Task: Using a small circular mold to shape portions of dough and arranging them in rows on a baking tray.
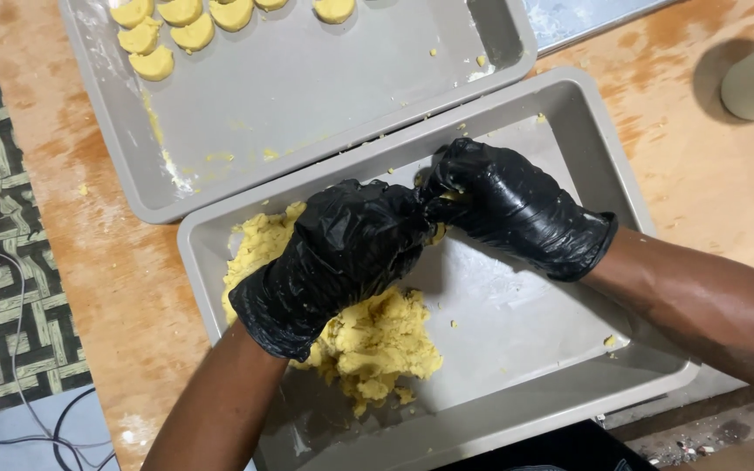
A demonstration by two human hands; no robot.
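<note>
hands (425,218): 2 gloved | trays (569,105): 2 | dough mound (377,336): 1

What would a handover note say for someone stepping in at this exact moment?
Left hand and right hand, both in black gloves, meet over the near tray, pinching a small piece of yellow dough between them.
The dough mass lies in that tray's left half.
Done: shaped rounds sit in rows on the far tray.
Left: most of the mass is unshaped.

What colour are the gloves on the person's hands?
Glossy black, on both the left hand and the right hand; the head view shows it.
</note>
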